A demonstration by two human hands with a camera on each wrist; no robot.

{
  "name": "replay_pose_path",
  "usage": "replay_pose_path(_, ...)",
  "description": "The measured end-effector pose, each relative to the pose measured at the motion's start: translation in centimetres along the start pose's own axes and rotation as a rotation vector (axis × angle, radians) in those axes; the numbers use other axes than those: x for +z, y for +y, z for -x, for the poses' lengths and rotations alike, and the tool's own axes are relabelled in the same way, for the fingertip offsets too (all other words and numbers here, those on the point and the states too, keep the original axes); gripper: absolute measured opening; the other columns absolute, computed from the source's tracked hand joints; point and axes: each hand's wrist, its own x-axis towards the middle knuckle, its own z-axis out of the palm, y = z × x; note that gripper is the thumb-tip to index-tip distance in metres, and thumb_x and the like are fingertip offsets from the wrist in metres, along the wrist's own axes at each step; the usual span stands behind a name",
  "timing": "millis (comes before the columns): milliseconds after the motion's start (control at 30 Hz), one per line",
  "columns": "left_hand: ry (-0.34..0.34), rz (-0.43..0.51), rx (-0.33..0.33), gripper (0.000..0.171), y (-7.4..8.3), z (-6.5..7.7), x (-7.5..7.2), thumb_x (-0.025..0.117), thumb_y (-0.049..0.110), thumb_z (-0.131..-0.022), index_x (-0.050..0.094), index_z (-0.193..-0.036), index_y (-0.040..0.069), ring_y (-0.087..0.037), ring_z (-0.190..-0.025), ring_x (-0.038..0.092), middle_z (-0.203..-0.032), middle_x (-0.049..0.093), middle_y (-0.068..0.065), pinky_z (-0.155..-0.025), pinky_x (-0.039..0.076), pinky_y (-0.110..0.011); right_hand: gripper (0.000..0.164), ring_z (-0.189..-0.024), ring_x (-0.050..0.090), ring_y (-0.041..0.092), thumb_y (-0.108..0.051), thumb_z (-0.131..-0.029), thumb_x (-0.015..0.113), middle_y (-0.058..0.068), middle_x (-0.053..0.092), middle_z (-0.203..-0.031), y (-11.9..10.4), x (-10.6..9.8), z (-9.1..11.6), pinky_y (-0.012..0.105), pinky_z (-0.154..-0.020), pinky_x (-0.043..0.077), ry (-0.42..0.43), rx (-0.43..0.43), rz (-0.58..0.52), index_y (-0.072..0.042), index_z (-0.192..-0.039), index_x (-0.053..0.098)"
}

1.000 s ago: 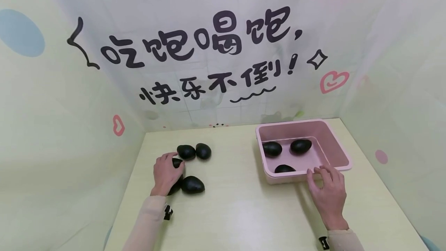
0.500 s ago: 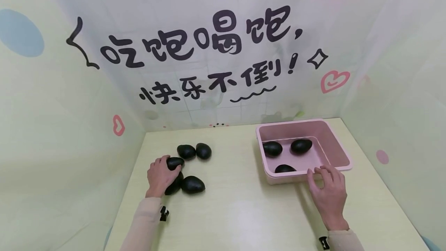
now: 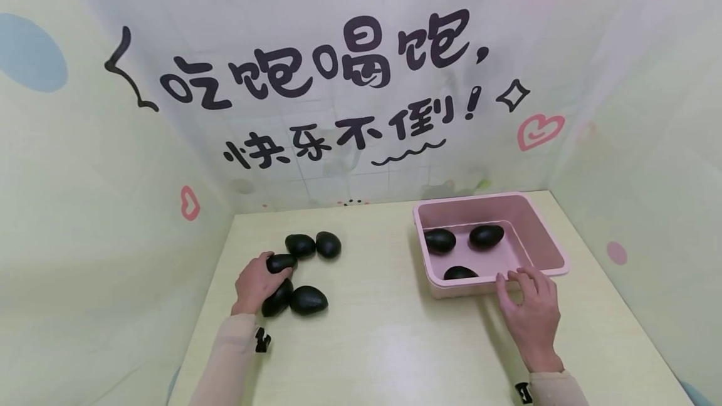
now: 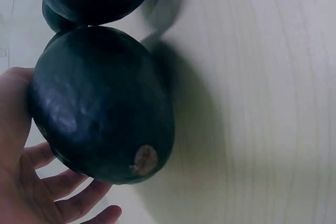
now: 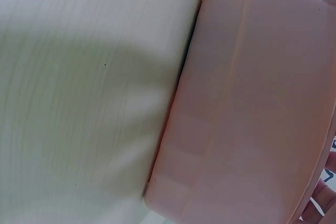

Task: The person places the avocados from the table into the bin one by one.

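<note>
My left hand (image 3: pixel 254 284) curves round a dark avocado (image 3: pixel 281 262), thumb on its near side and fingers on its far left. Two avocados touch behind it, a left one (image 3: pixel 300 245) and a right one (image 3: pixel 329 244). Two more touch below it, one (image 3: pixel 276 299) beside the wrist and one (image 3: pixel 309 301) to its right. In the left wrist view an avocado with a stem scar (image 4: pixel 102 103) fills the foreground, partly hiding the fingers. My right hand (image 3: pixel 533 318) grips the near rim of a pink plastic box (image 3: pixel 541 230) holding 3 visible avocados.
The light wood-grain table (image 3: pixel 375 331) spans the space between avocados and box. A printed cloth wall (image 3: pixel 361 187) stands along the back edge, with cloth sides left and right. In the right wrist view the box's outer wall (image 5: pixel 252 108) fills much of the frame.
My left hand has slid left, showing more of the avocado within its fingers. The two avocados nearest the wrist have shifted slightly left. My right hand and the box have stayed put.
</note>
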Motion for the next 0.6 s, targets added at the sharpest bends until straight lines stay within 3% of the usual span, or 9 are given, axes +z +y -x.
replay_pose_path(267, 0.033, 0.028, 0.015, 0.078, 0.08, 0.45, -0.25, 0.070, 0.052, -0.095, 0.052, -0.153, 0.003, -0.051, -0.123, 0.064, -0.142, 0.062, -0.032, -0.094, 0.054, -0.066, 0.028, -0.098, 0.062, 0.046, -0.023, -0.091, 0.072, 0.024, 0.072, -0.104, 0.14, 0.05, 0.12, 0.055, -0.072, 0.049, 0.001, -0.003, 0.001, 0.005, -0.092, 0.074)
replay_pose_path(600, 0.083, 0.063, 0.043, 0.074, 0.89, 0.94, -0.86, 0.071, 0.048, -0.096, 0.053, -0.153, 0.005, -0.050, -0.125, 0.063, -0.143, 0.062, -0.029, -0.097, 0.052, -0.066, 0.023, -0.097, 0.062, 0.046, -0.020, -0.083, 0.077, 0.022, 0.073, -0.103, 0.16, 0.49, 0.12, 0.046, -0.072, 0.044, 0.075, -0.011, -0.051, 0.002, -0.090, 0.075)
